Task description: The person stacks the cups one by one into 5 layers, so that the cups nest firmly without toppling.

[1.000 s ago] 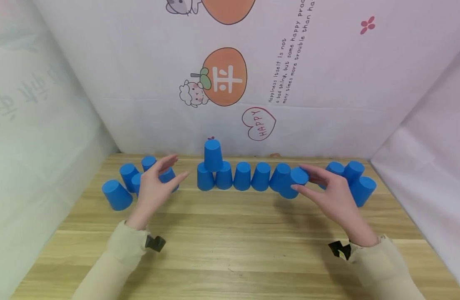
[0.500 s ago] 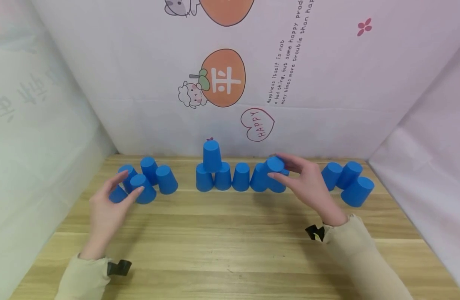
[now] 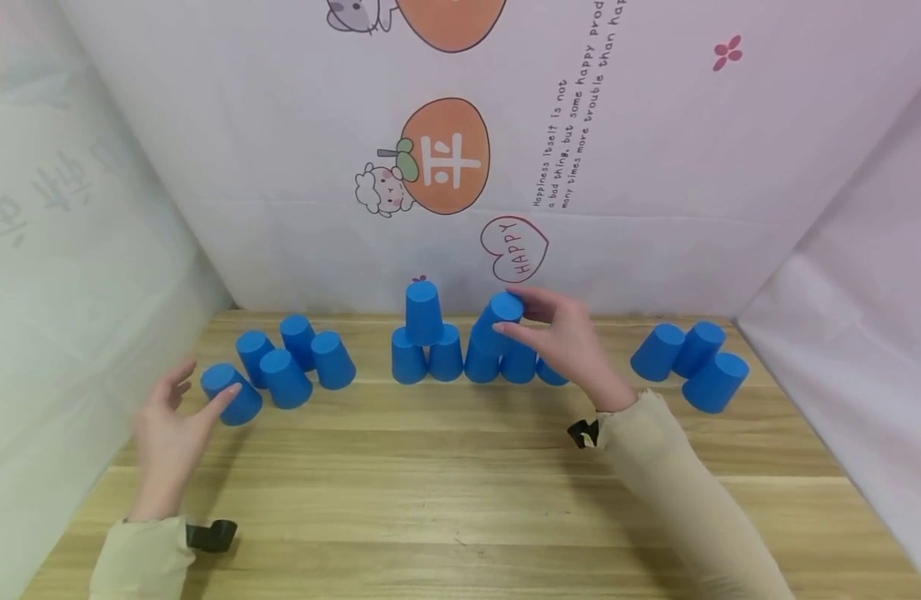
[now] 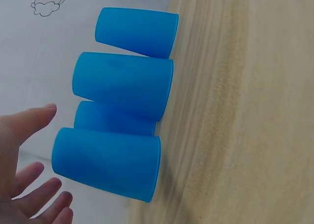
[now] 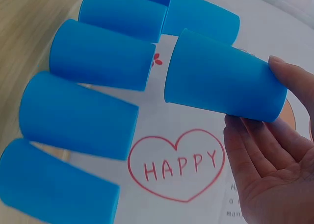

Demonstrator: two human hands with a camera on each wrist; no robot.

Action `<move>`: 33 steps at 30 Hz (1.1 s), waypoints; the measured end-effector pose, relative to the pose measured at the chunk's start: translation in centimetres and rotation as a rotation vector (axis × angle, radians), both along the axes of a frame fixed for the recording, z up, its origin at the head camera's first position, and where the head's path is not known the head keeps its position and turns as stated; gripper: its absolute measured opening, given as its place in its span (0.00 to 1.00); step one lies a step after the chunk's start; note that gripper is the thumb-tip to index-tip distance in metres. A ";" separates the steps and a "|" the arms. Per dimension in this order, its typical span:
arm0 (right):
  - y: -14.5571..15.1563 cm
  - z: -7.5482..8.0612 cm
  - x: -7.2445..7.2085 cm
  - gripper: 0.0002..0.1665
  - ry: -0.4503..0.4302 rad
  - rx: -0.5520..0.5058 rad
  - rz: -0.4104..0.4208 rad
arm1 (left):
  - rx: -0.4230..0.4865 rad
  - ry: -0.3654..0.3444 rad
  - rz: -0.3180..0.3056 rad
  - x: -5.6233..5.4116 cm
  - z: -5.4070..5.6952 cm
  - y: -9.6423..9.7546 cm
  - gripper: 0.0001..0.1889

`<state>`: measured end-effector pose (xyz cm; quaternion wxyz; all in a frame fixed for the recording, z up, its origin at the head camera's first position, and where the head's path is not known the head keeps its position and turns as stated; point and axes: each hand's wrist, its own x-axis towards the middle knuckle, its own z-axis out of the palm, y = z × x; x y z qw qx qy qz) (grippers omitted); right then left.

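Note:
My right hand (image 3: 561, 337) pinches a blue cup (image 5: 223, 79) near its narrow end, thumb on one side and fingers on the other. That cup is upside down, raised just above the row of cups (image 3: 518, 362) in the middle. At the row's left end another cup (image 3: 424, 314) stands across two cups. My left hand (image 3: 171, 429) is beside the nearest cup (image 3: 233, 396) of the left group, thumb and fingers spread around its near side. In the left wrist view a gap shows between the fingers (image 4: 41, 192) and that cup (image 4: 105, 162).
Several more upturned blue cups (image 3: 286, 379) stand on the left of the wooden table (image 3: 460, 500). On the right is a group of 3 cups (image 3: 715, 383). A printed white cloth (image 3: 295, 250) hangs right behind the rows, with white cloth at both sides.
My right hand has carried its cup leftward along the row, from the right end to over the middle. My left hand has moved left and toward me, to the nearest left cup.

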<state>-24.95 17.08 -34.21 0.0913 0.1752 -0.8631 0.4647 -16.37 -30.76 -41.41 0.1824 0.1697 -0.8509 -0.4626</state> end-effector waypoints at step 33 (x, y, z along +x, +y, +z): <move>-2.5 -0.9 -4.0 0.40 -0.093 -0.032 0.090 | -0.023 0.030 -0.026 -0.4 -0.4 -0.1 0.35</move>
